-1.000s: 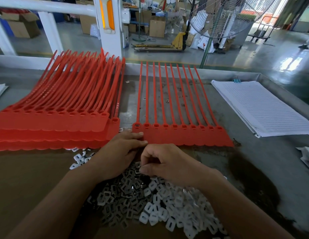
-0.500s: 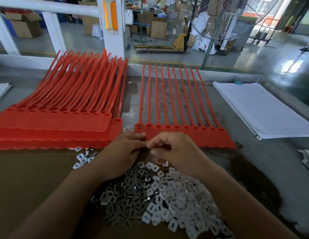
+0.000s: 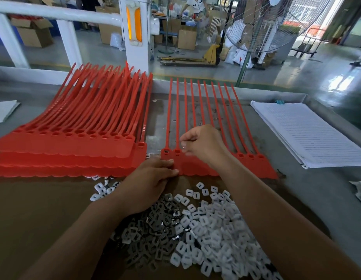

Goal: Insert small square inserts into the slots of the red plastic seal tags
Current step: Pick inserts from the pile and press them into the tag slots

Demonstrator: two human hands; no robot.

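I see the small white square plastic insert [image 3: 183, 146] pinched in the curled fingertips of the right hand [image 3: 203, 147]. It sits just beside the left-end slots of the flat red plastic seal-tag strip [image 3: 191, 168] on the table. The left hand [image 3: 151, 178] presses straight fingers on the strip's near edge. The loose pile of white inserts [image 3: 207, 229] lies nearer, and the stacked red tag strips [image 3: 64, 156] lie to the left.

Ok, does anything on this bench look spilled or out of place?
A few small white square inserts lie apart from the main heap, beside the front edge of the stacked red plastic seal tags. Another insert sits in the gap between that stack and the single red tag strip.
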